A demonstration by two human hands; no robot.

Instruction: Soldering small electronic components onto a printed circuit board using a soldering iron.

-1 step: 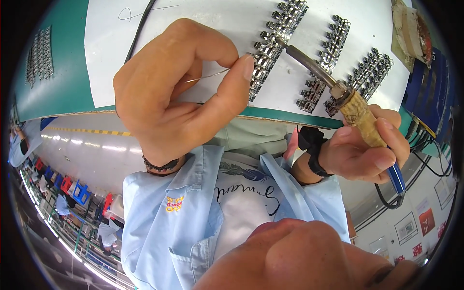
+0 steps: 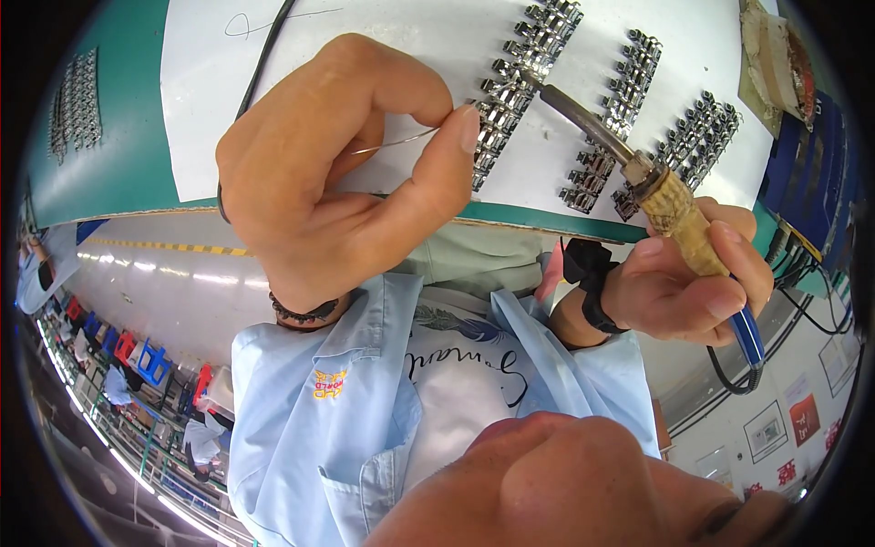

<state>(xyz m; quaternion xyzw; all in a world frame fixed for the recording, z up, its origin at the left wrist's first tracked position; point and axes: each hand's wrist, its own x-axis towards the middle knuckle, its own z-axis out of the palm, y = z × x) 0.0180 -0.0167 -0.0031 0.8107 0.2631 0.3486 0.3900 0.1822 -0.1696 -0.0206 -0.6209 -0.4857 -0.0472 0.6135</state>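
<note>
Pinched between thumb and forefinger of my left hand [image 2: 319, 173] is a thin solder wire [image 2: 394, 143], its loose end curving back under the palm. The fingertips are beside the left row of small shiny metal parts [image 2: 497, 128]. My right hand [image 2: 697, 287] grips a soldering iron [image 2: 592, 129] by its wrapped, tan-and-blue handle. Its tip meets the upper middle of that same row; the exact contact is too small to make out. To the right lie a second row of metal parts [image 2: 624, 91] and a third row [image 2: 697, 137].
A white sheet [image 2: 210, 118] covers much of the green tabletop [image 2: 137, 182]. More metal parts [image 2: 75, 105] lie far left. A black cable [image 2: 266, 50] runs behind my left hand. At the right are a packet [image 2: 775, 64], a blue box [image 2: 814, 173] and loose cables [image 2: 811, 296].
</note>
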